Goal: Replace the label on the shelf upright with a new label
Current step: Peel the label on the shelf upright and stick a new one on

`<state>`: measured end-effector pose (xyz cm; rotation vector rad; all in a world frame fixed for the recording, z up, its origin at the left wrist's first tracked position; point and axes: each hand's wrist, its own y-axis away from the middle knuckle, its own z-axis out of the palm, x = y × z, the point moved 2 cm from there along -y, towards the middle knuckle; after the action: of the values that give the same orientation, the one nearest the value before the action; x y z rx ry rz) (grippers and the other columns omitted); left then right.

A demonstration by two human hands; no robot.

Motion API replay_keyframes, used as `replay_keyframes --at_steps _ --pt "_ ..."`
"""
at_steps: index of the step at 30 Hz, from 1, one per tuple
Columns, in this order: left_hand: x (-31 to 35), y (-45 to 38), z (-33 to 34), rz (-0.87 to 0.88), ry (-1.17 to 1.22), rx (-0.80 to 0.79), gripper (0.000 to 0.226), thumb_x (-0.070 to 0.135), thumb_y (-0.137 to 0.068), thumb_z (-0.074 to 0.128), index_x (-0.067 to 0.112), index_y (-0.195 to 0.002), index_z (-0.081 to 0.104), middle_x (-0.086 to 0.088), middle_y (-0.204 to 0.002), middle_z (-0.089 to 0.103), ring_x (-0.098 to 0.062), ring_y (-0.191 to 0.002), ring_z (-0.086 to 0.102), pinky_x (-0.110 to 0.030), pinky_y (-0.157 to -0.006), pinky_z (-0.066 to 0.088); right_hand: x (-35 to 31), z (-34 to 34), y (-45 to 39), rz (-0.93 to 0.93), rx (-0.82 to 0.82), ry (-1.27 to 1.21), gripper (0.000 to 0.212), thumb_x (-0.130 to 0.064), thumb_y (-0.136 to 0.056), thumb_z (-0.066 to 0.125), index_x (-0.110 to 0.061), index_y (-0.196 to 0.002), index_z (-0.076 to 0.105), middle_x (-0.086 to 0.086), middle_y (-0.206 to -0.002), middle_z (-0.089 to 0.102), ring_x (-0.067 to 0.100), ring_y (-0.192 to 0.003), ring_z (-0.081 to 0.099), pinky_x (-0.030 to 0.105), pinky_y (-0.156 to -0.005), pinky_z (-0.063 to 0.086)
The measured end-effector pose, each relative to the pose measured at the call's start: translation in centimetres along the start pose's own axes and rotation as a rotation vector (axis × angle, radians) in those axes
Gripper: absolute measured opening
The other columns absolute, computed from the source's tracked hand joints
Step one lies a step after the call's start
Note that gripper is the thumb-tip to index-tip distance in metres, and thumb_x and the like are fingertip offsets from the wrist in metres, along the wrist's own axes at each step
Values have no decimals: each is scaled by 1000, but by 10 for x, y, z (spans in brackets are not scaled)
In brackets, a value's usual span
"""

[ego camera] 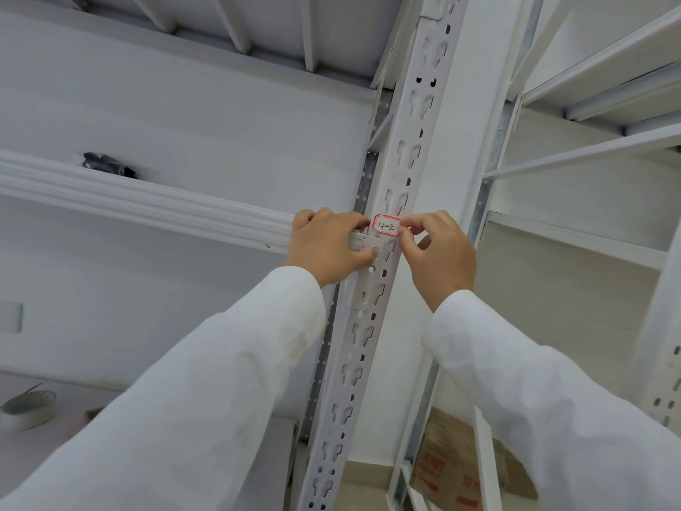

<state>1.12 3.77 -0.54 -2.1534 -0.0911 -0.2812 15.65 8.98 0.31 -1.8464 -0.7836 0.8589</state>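
I am seeing the red-bordered label (386, 227), marked "4-2", lying on the front face of the white slotted shelf upright (412, 142), just above where the shelf beam (147, 201) is meeting it from the left. My right hand (438, 252) is pinching the label's right edge between thumb and fingertips, while my left hand (328, 245) is curling around the upright's left edge at the beam joint, fingers touching the label's left end. Both white sleeves (221, 381) are reaching up from the lower corners.
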Motion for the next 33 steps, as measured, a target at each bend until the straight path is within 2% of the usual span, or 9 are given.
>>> replay_keyframes --at_steps 5,10,15,17,19,22,25,27,33 --pt "0 1 -1 -2 4 4 41 47 -84 54 32 -122 54 11 -112 63 -13 -111 47 -29 -96 20 -1 -2 -4 -7 2 5 12 -27 -89 58 -25 -92 69 -10 -91 60 9 -65 52 23 -63 39" --pt "0 0 0 0 3 8 41 48 -83 54 33 -122 54 12 -113 63 -12 -111 47 -29 -95 20 -3 2 1 2 1 15 14 -28 -91 56 -24 -99 66 -14 -91 55 9 -66 52 16 -55 32" --pt "-1 0 1 -2 2 9 41 48 -82 55 34 -121 54 12 -113 63 -11 -111 46 -28 -93 19 -6 5 5 41 -28 26 13 -28 -91 54 -26 -100 62 -13 -87 52 12 -69 53 24 -59 31" --pt "-1 0 1 -12 10 10 41 49 -82 55 35 -121 54 12 -112 63 -10 -111 46 -28 -92 19 -10 1 1 87 -83 31 10 -28 -90 53 -26 -97 60 -12 -83 51 12 -71 50 24 -62 30" --pt "0 1 0 -13 10 1 42 50 -83 54 34 -122 54 12 -111 64 -10 -112 47 -28 -95 20 -12 -5 -6 113 -151 9 4 -27 -88 56 -26 -88 60 -11 -75 52 13 -73 50 26 -58 32" --pt "1 2 -1 -13 3 -14 42 50 -83 54 34 -122 53 12 -112 63 -11 -112 47 -28 -95 20 -11 -12 -11 73 -175 -2 6 -25 -84 59 -25 -78 60 -10 -67 51 13 -69 50 22 -56 34" --pt "0 0 0 -13 9 -14 42 51 -82 54 35 -121 53 12 -111 63 -10 -110 47 -28 -95 20 -8 -15 -11 64 -97 0 8 -27 -87 57 -24 -90 64 -9 -74 51 14 -70 51 25 -57 34" --pt "-1 0 1 -17 9 -8 42 51 -82 54 35 -121 53 10 -111 63 -10 -110 47 -28 -95 20 -7 -13 -10 45 -107 39 14 -29 -90 55 -24 -99 64 -8 -79 53 15 -72 52 26 -61 35" --pt "-2 -1 2 -10 8 10 43 51 -81 54 36 -121 54 11 -109 64 -10 -109 48 -27 -92 20 -11 -3 -2 45 -84 87 15 -29 -91 52 -25 -102 63 -13 -85 49 14 -71 51 25 -63 34"
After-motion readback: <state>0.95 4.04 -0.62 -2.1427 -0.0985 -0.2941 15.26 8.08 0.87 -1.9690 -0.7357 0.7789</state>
